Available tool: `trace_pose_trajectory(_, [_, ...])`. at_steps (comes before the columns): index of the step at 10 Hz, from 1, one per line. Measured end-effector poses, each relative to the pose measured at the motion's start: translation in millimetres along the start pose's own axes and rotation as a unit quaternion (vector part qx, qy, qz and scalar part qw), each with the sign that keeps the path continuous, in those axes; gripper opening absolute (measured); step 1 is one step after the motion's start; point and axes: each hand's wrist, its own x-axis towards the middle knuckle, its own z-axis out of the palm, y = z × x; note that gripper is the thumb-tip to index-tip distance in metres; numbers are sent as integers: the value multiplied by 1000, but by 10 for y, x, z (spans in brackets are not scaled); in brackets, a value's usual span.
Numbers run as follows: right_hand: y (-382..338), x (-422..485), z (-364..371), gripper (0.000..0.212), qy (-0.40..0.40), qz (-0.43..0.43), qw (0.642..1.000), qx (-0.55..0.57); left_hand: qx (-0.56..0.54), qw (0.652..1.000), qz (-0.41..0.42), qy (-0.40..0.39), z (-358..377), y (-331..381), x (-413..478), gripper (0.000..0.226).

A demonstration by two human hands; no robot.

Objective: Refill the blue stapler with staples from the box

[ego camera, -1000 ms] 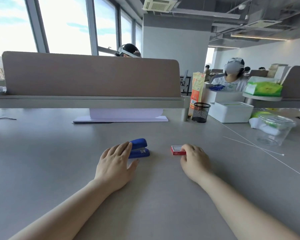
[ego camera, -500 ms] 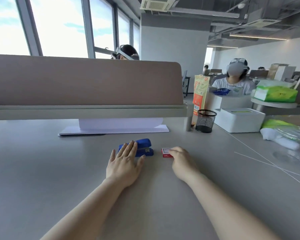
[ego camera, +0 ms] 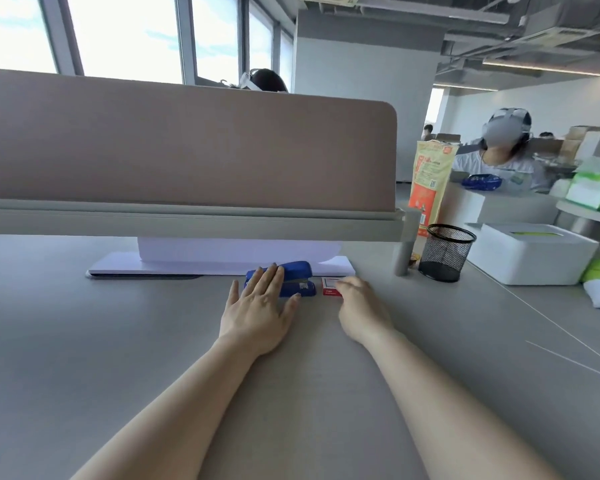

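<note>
Grey desk [ego camera: 84, 341] fills the frame, tan divider panel [ego camera: 187, 147] across the far side, white paper stack [ego camera: 222, 261] at its foot. Right of that: white box [ego camera: 530, 252], then black mesh cup [ego camera: 447, 252] just left of it. Both forearms reach in from the near edge. Left hand [ego camera: 258, 306] lies flat, fingers spread and extended, fingertips over the near-left end of the blue stapler [ego camera: 293, 278] — resting on it, not wrapped around. Stapler sits closed on the desk, just near of the paper. Right hand [ego camera: 359, 303] is curled, fingertips touching the right end of the red staple box [ego camera: 330, 286] — whether it's actually pinched, can't tell. Box lies flat, just right of the stapler, small gap between.
</note>
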Motion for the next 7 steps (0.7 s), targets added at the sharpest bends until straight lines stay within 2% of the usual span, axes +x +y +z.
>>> trace_pose_trajectory(5, [46, 18, 13, 57, -1, -21, 999, 37, -11, 1000, 12, 4, 36, -16, 30, 68])
trace_pose_trajectory(6, [30, -5, -23, 58, 47, -19, 996, 72, -27, 999, 12, 23, 18, -17, 16, 67])
trace_pose_trajectory(7, [-20, -92, -54, 44, 150, 7, 984, 92, -22, 996, 34, 84, -33, -4, -22, 66])
